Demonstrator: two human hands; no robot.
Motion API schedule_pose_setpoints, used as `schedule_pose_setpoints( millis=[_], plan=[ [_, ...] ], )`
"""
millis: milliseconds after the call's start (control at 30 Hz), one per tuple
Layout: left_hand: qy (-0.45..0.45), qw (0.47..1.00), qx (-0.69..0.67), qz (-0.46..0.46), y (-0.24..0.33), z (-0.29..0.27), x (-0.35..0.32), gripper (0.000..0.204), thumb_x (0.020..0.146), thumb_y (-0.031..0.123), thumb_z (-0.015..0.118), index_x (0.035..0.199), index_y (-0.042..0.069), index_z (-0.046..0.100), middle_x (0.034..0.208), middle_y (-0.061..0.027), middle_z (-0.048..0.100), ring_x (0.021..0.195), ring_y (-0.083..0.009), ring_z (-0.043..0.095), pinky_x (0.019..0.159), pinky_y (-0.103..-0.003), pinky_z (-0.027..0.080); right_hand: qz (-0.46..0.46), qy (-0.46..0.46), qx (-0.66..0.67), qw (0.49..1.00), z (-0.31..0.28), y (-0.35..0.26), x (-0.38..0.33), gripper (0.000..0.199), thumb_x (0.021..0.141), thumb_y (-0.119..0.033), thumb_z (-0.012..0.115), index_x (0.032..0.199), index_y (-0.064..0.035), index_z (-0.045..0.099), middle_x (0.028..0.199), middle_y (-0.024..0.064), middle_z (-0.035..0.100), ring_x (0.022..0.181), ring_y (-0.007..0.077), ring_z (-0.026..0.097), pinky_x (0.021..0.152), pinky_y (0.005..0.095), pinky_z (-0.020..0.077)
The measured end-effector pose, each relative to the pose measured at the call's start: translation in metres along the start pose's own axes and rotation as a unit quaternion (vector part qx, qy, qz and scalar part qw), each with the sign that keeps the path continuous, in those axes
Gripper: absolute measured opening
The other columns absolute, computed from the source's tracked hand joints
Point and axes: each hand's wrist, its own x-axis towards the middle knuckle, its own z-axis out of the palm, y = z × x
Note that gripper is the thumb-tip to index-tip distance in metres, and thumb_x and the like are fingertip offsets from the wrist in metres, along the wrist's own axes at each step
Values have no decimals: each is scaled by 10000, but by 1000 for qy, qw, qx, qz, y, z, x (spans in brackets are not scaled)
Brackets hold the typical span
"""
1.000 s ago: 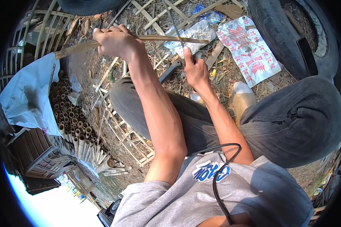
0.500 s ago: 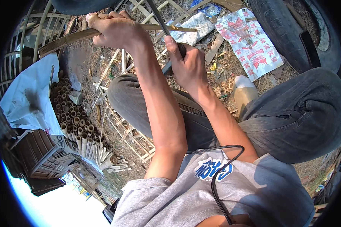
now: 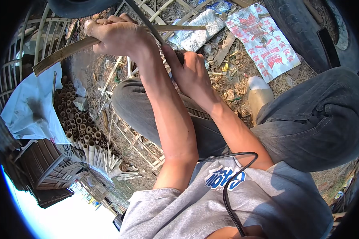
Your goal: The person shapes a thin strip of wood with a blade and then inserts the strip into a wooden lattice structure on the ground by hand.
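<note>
Bamboo strip (image 3: 68, 49) (left hand (image 3: 115, 36) gripping)

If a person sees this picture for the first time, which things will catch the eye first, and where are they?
First come the two bare arms rising up the middle: the left hand grips a long bamboo strip near the top edge, and the right hand just below holds a dark blade against it. At the left, a bundle of cut bamboo tubes lies on the ground beside a white sheet. A printed red-and-white sack lies at upper right.
</note>
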Motion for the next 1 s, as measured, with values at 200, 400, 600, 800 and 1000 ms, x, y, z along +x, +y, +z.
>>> schedule_pose_setpoints(
  millis=[200,400,600,800,1000],
  plan=[
    [-34,999,2,-5,-1,-16,12,253,989,263,455,924,70,305,603,22,305,423,-77,292,367,-257,252,180,38,40,982,-3,85,34,839,956,-672,451,554,45,617,472,157,546,504,288,606,518,440,454],
    [6,1000,11,4,-3,-11,13,256,966,253,469,935,57,306,587,15,317,410,-79,275,366,-264,227,67,21,-3,998,4,42,14,844,949,-677,472,540,52,583,464,152,537,483,261,588,505,422,446],
    [-21,1000,-6,1,2,-7,6,287,965,245,485,1023,25,309,594,15,344,432,-69,319,369,-250,252,203,75,21,976,-12,112,31,843,924,-731,456,455,-33,516,415,70,465,433,214,535,473,405,423],
    [-25,1000,-5,10,-4,15,-4,264,973,268,470,960,46,326,602,10,333,426,-58,285,370,-260,244,275,79,74,955,0,104,31,770,891,-768,476,520,-95,445,481,47,471,420,168,490,392,349,379],
    [-45,999,2,14,-7,-2,13,259,944,230,448,749,113,324,543,31,284,412,-80,279,375,-253,252,-2,-6,41,999,5,52,12,810,944,-686,485,503,-7,464,441,67,401,476,153,406,468,411,336]
  ],
)
